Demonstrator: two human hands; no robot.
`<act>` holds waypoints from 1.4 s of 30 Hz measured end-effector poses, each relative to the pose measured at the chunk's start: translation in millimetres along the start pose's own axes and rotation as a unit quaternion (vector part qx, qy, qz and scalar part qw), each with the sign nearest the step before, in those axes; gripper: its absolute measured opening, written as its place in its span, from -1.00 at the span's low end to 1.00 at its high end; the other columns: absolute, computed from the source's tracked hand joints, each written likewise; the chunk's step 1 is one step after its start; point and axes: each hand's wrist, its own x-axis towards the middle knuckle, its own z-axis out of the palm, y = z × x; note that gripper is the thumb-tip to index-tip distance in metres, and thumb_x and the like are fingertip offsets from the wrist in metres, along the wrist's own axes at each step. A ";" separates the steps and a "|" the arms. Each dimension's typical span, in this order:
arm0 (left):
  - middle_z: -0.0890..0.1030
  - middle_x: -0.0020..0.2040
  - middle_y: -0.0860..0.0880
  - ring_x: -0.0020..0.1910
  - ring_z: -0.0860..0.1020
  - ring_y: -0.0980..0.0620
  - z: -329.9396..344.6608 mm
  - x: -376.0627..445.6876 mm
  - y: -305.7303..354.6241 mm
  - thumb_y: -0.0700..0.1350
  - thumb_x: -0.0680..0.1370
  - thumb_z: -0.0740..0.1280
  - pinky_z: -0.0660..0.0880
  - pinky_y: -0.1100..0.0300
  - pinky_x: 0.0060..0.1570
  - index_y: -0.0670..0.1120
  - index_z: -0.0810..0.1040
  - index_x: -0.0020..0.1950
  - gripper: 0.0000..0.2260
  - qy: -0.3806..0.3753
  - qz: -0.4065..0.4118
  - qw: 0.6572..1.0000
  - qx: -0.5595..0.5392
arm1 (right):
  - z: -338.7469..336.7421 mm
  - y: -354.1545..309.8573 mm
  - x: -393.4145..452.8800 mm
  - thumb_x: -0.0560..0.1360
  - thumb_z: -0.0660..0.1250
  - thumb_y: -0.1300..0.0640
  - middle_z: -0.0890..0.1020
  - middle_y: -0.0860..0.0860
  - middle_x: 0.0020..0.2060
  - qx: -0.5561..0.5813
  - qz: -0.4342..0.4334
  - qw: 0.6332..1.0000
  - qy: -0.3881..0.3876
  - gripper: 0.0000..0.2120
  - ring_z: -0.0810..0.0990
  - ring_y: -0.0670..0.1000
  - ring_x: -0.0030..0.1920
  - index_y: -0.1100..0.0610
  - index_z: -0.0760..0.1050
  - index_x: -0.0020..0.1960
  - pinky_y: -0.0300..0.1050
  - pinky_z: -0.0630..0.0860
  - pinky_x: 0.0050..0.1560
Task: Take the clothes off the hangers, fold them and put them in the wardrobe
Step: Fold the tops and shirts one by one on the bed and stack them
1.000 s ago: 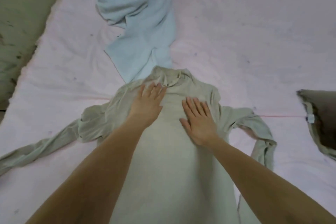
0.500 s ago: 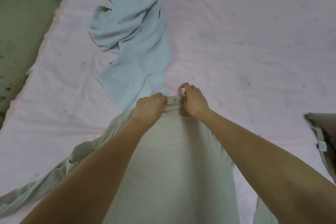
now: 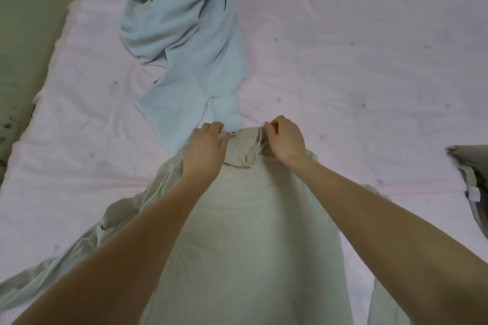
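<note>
Flat, pale beige top (image 3: 245,232), collar rumpled.

place: home bedroom — pink bedsheet (image 3: 343,47) | strewn clothes (image 3: 184,34)

A single wide camera on the person's head looks forward and steeply down, close over both forearms, onto the pink bed sheet (image 3: 343,60), with green floor (image 3: 26,34) showing at left.
</note>
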 end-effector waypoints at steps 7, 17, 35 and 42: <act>0.54 0.09 -0.21 0.08 0.51 -0.15 5.8 31.2 2.0 -0.20 0.60 0.26 0.34 0.14 -0.04 -0.24 0.53 0.08 -0.86 -0.008 -0.077 0.991 -0.108 | 1.9 -19.5 12.8 0.50 0.20 0.24 0.57 0.08 -0.17 0.035 -0.028 0.999 0.002 -0.93 0.53 0.16 -0.08 0.14 0.41 -0.15 0.02 0.45 -0.08; 0.40 0.19 -0.21 0.12 0.45 -0.14 9.6 10.9 -2.1 -0.25 0.54 0.33 0.31 0.24 0.11 -0.25 0.43 0.25 -0.70 0.065 0.024 0.988 -0.135 | 10.3 -4.5 -26.7 0.56 0.22 0.16 0.51 0.14 0.20 -0.015 -0.190 0.968 0.162 -0.73 0.44 0.16 0.19 0.24 0.45 0.22 -0.03 0.31 0.21; 0.47 0.27 -0.07 0.24 0.43 -0.07 2.5 -102.6 78.1 -0.05 0.64 0.20 0.36 0.07 0.20 -0.10 0.44 0.35 -0.69 -0.191 0.284 0.939 0.014 | -93.1 143.0 -238.5 0.42 0.42 -0.05 0.50 0.14 0.06 -0.090 0.357 0.926 0.081 -0.50 0.51 0.20 0.07 0.24 0.34 0.16 0.04 0.44 0.01; 0.48 0.26 -0.12 0.26 0.45 -0.09 26.7 -154.3 136.6 -0.07 0.62 0.26 0.33 0.14 0.22 -0.13 0.45 0.35 -0.68 -0.270 0.279 0.918 -0.077 | -114.8 179.9 -291.3 0.45 0.23 0.36 0.48 0.06 -0.29 0.056 0.330 0.912 0.236 -0.91 0.46 0.12 -0.25 0.21 0.38 -0.15 -0.09 0.29 -0.30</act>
